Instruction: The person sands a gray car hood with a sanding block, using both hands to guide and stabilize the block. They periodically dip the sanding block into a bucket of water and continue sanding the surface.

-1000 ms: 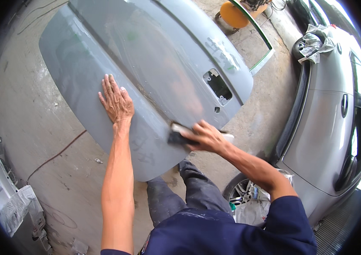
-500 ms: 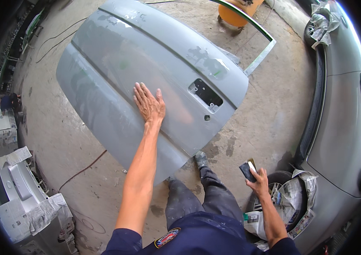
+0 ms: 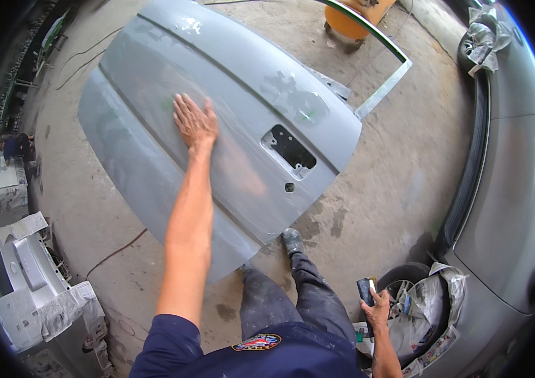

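A grey primed car door (image 3: 236, 69) lies outer face up in front of me, its handle opening (image 3: 289, 151) on the right part. My left hand (image 3: 195, 123) is laid flat on the panel with fingers stretched out, close to a faint green patch. Lighter, smeared marks show on the grey surface around it. Down at my right side, away from the door, my right hand (image 3: 378, 309) grips a dark sanding block (image 3: 364, 291) with a tan edge, its fingers wrapped round it.
A silver car (image 3: 500, 208) stands along the right, its wheels covered with paper and plastic. An orange tank (image 3: 352, 22) sits beyond the door's window frame (image 3: 381, 94). Papered body panels (image 3: 34, 277) stand at left, where another person (image 3: 16, 148) crouches. A hose (image 3: 116, 252) crosses the floor.
My left hand has slid farther up and to the left across the door panel, still flat. My right hand, with the sanding block, has moved lower beside me.
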### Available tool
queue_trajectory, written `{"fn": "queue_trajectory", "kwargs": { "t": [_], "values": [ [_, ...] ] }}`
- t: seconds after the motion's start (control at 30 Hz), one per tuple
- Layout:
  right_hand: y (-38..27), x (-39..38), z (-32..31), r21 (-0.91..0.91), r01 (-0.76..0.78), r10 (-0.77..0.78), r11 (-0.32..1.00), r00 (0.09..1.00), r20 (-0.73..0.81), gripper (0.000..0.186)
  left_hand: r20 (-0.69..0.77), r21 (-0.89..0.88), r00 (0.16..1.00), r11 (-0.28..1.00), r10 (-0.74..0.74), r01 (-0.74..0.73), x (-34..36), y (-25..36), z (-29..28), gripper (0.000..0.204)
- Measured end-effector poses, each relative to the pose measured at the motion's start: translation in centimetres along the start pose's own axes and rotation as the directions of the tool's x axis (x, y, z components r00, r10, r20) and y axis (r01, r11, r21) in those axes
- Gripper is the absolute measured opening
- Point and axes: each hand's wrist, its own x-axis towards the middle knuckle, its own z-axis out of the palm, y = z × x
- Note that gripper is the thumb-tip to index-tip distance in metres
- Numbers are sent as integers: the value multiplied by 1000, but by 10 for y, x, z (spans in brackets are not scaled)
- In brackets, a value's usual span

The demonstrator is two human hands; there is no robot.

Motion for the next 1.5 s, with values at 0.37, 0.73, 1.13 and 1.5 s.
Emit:
{"fn": "queue_trajectory", "kwargs": {
  "t": [0.37, 0.73, 1.13, 1.5],
  "values": [
    [-18, 49, -9, 87, 163, -152, 983, 982, -114, 65, 36, -17, 993, 994, 109, -108, -192, 65, 6, 89],
    [-126, 84, -6, 377, 270, -200, 886, 956, -214, 61, 246, -368, 892, 888, 378, -275, -394, 93, -13, 87],
    [-389, 11, -1, 423, 634, -602, 647, 766, -227, 64, 613, -542, 763, -595, 204, 594, -380, -35, -165, 60],
    [-388, -37, 28, 232, 790, -783, 567, 605, -144, 54, 591, -795, 683, -450, -430, 405, -358, -45, -158, 85]
  ]
}}
